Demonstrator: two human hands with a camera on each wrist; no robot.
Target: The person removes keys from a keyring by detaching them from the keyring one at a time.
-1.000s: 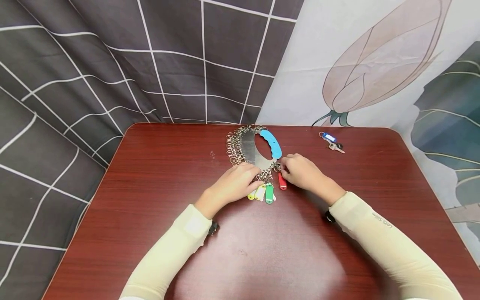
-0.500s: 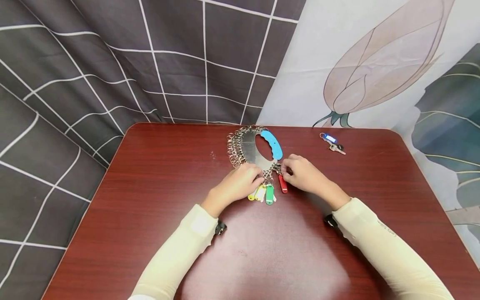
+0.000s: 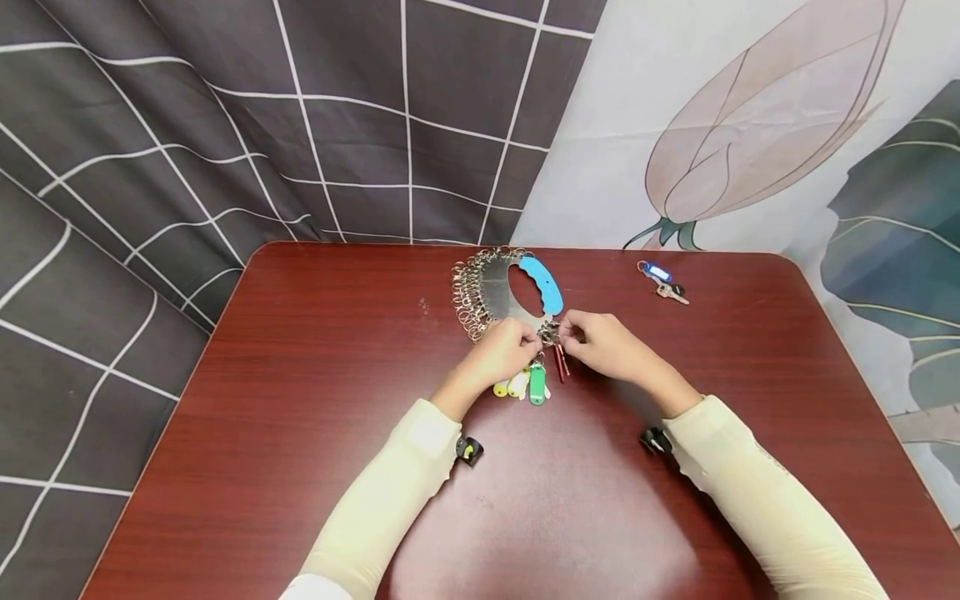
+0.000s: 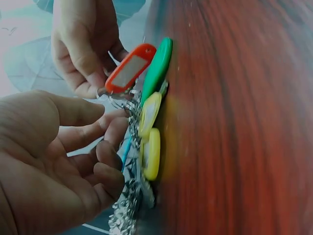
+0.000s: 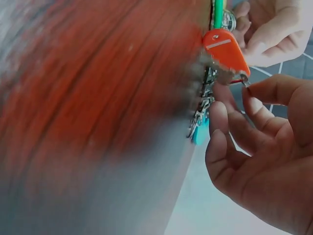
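Note:
A red key tag [image 4: 131,68] with a white label hangs by its ring among metal clasps. My right hand [image 3: 603,343] pinches the ring of this tag between thumb and index finger. Beside it, my left hand [image 3: 504,354] has its thumb and index fingertips at the clasps; whether they pinch one I cannot tell. The key holder, a curved metal plate [image 3: 497,292] with a blue handle [image 3: 542,283], lies on the table with many rings and clasps along its edge. A green tag [image 3: 537,385] and yellow tags [image 4: 152,154] with keys hang at its near end.
A blue key tag [image 3: 658,272] with a silver key [image 3: 667,292] and a dark-headed key lies at the table's back right. The reddish-brown table [image 3: 337,350] meets a dark gridded curtain [image 3: 360,142] and a printed white curtain [image 3: 600,150] behind.
My left hand has moved right, nearer my right hand and the clasps. The red tag has turned from lying flat to edge-on beside a key. The other tags stay about where they were.

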